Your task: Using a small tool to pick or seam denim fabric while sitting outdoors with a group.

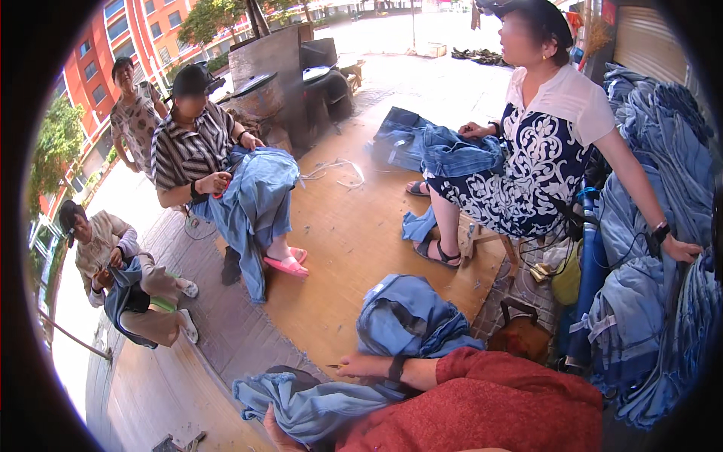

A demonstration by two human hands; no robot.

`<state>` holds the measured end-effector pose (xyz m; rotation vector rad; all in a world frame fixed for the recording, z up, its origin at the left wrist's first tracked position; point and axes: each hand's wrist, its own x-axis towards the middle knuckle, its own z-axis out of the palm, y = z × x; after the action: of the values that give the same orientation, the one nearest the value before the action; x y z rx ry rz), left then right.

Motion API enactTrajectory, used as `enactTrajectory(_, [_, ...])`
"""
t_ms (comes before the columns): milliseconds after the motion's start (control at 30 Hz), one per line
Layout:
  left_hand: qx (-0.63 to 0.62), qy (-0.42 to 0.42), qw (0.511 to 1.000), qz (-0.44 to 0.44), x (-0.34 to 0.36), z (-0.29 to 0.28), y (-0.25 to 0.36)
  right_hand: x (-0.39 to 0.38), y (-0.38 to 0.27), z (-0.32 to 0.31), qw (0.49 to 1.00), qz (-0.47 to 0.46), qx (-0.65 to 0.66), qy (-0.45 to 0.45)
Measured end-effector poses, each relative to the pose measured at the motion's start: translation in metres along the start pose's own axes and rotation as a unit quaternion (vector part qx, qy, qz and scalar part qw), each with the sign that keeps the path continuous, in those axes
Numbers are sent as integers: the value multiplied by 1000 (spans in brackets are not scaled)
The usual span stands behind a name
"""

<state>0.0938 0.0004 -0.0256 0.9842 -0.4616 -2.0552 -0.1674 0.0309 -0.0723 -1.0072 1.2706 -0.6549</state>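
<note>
Across my lap lies a light blue denim garment [309, 407]. My left hand [277, 431] is at its near edge, partly cut off by the frame, with fingers closed on the cloth. Above the garment, my right hand [361, 366] reaches out from a red sleeve with a dark band at the wrist. Its fingers are closed round a small, thin tool [334, 366] with a yellowish tip, too small to name for sure. Just beyond the right hand, a heap of blue denim [407, 316] rests on the tan board.
A tan board [324, 248] with thread scraps covers the ground. Seated co-workers, one left [199, 143] and one right [542, 135], have denim on their laps; another person [120, 271] sits far left. A tall denim pile [655, 188] and a brown bag [521, 335] stand right.
</note>
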Motion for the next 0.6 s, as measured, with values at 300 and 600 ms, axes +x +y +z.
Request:
enactTrajectory(300, [-54, 0, 998, -41, 1, 17, 7, -3, 3, -8, 998, 15, 43, 53])
enactTrajectory(600, [-69, -3, 995, -70, 10, 21, 5, -18, -15, -9, 994, 20, 82, 66])
